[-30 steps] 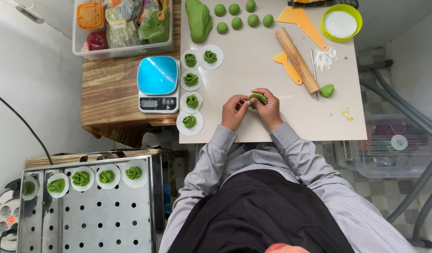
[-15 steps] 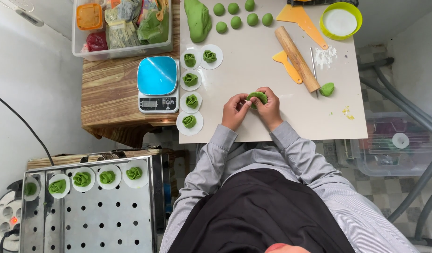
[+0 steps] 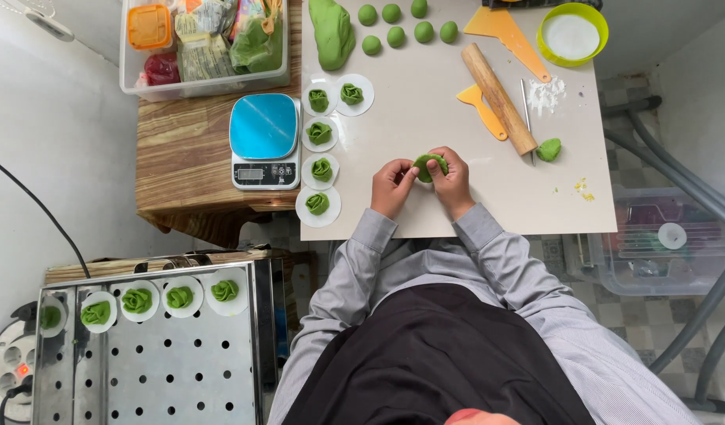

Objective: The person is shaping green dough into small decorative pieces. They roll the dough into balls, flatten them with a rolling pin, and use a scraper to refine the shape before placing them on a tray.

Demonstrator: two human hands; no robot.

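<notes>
Seen from above, a person in grey sleeves and a dark apron stands at a pale work board [image 3: 457, 212]; both hands meet over its near middle. The left hand [image 3: 392, 187] and the right hand [image 3: 453, 182] are closed together around a small green dumpling [image 3: 427, 165], fingertips pinching it from either side, held just above the board.

To the left of the hands, five finished green dumplings sit on white paper rounds [image 3: 319, 206] in a loose column along the board's left edge; beside them, on a wooden table [image 3: 181, 165], is a blue-topped kitchen scale [image 3: 264, 142]; behind the scale stands a clear plastic tub [image 3: 205, 39] of packets.

At the far edge of the board lies a large lump of green dough [image 3: 332, 30], with six small green dough balls [image 3: 394, 35] just right of it. To the right of the hands a wooden rolling pin [image 3: 500, 98] lies at a slant; a small orange scraper [image 3: 482, 110] lies touching its left side, and a larger orange scraper [image 3: 508, 35] lies farther back; a small scrap of green dough [image 3: 549, 149] lies near the pin's near end. A yellow-green bowl [image 3: 571, 33] of white flour stands at the far right corner.

At lower left, a perforated metal tray [image 3: 150, 370] carries more green dumplings on white rounds along its far edge.
</notes>
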